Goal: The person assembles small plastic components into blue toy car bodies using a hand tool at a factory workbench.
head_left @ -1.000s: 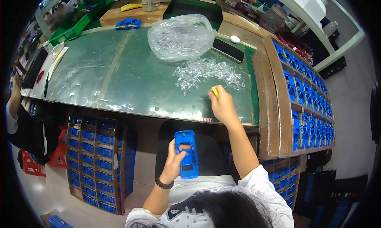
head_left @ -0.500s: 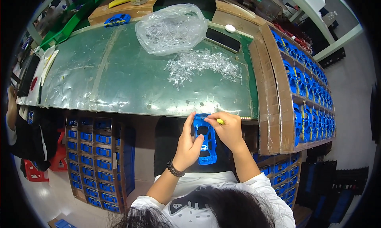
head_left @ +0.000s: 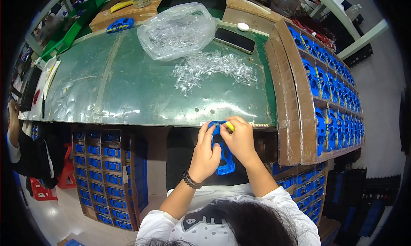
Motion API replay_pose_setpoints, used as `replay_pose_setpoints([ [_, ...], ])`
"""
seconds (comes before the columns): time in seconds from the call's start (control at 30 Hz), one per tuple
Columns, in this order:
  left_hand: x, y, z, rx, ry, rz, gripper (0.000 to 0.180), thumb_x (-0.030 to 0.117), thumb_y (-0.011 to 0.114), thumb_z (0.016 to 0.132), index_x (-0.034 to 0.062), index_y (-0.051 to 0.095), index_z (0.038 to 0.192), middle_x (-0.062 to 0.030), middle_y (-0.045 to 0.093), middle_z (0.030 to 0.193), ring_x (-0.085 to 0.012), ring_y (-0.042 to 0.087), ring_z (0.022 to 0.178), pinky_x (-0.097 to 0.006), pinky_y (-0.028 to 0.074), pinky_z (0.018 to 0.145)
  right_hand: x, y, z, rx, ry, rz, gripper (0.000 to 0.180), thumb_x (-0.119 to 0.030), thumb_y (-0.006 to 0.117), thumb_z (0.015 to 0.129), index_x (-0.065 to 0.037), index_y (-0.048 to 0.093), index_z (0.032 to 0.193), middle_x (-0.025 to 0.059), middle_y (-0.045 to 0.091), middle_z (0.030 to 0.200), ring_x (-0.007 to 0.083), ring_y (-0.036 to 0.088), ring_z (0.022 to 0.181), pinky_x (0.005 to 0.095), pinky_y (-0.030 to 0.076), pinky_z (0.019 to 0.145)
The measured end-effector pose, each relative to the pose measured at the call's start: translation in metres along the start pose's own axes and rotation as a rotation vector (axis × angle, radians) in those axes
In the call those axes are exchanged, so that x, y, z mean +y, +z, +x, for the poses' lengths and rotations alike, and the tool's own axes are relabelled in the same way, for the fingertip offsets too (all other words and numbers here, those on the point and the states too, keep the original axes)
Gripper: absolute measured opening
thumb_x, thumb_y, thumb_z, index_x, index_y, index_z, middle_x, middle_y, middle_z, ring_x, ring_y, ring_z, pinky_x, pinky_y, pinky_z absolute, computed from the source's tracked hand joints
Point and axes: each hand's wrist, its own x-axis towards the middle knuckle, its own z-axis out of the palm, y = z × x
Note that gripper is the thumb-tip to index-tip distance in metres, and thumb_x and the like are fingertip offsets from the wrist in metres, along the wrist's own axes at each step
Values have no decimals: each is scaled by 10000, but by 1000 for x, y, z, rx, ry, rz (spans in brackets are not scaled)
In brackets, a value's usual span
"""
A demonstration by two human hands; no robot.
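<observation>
Both hands grip one blue plastic frame [head_left: 223,160] just below the middle of the frame, off the near edge of the green worktable [head_left: 128,83]: the left hand [head_left: 204,156] clamps its left side, and the right hand [head_left: 240,141] closes over the top, pinching a small yellow piece [head_left: 230,126]. Held over the lap, that piece could slip and drop out of sight. Fingers hide where it seats. Clear parts [head_left: 214,70] scattered above blur together.
</observation>
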Motion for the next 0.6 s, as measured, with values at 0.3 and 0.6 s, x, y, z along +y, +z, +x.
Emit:
replay_pose_setpoints([
  [0.3, 7, -4, 4, -21, -70, 0, 435, 39, 407, 721, -86, 345, 1133, -239, 309, 1215, -311, 539, 759, -354, 436, 712, -3, -8, 12, -90, 37, -183, 122, -46, 623, 649, 23, 544, 710, 143, 569, 680, 282, 566, 593, 332, 445, 535],
  [0.6, 11, -12, 5, -31, -36, 97, 433, 33, 407, 709, -82, 360, 1124, -242, 325, 1203, -321, 543, 772, -352, 438, 706, 6, -9, 21, -243, -27, 142, 123, -24, 607, 588, 16, 555, 692, 131, 581, 619, 214, 583, 558, 276, 446, 514],
])
